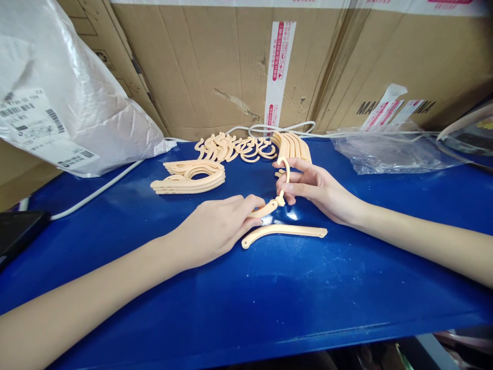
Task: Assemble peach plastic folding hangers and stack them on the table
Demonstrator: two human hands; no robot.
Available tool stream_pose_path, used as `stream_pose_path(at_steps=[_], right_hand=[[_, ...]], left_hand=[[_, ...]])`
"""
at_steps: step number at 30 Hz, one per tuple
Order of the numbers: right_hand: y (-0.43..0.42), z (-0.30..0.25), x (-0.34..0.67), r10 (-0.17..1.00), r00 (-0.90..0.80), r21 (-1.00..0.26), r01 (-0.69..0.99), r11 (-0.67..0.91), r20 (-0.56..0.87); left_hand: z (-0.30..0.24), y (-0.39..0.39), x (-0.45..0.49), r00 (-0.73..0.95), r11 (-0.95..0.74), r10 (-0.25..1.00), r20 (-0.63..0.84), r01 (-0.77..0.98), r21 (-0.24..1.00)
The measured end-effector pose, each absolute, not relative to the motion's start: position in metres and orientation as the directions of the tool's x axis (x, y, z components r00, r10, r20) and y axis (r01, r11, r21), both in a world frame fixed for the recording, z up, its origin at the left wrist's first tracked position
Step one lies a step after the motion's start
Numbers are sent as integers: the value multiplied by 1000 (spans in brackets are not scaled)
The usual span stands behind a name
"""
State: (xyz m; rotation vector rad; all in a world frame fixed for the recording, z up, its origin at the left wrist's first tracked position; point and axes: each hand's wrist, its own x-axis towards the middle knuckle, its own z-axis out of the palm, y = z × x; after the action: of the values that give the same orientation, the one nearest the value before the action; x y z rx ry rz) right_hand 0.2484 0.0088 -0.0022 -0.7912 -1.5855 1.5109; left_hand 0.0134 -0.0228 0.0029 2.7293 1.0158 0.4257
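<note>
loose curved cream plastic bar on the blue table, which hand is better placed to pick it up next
Probably the left hand: its fingers are nearer the loose bar than those of the right hand. Both hold something, though: left, a curved cream plastic piece; right, a cream plastic hook.

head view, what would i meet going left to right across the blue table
Black device, stacked cream pieces, curved piece in the left hand, cream hook in the right hand, clear plastic.
</note>
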Motion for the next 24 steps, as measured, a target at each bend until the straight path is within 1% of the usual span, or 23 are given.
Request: stream_pose_path(at_steps=[6,13,16,20,22,24], right_hand=[[10,-3,249,861,-494,-992,-73,102,124],[12,-5,249,838,-528,-990,-86,110,139],[12,-6,250,834,-534,-990,-91,106,138],[13,-6,251,813,-570,-993,-78,93,120],[13,-6,252,805,-581,-993,-74,91,117],[12,-6,252,807,-578,-993,-73,95,120]], left_hand=[[2,-22,13,712,-725,684,161,639,257],[1,-21,11,759,-809,586,282,565,163],[2,-21,12,782,-840,530,327,537,77],[2,-22,14,820,-882,379,428,460,-100],[0,-22,14,827,-886,331,454,438,-151],[-1,-22,14,827,-882,318,463,437,-174]])
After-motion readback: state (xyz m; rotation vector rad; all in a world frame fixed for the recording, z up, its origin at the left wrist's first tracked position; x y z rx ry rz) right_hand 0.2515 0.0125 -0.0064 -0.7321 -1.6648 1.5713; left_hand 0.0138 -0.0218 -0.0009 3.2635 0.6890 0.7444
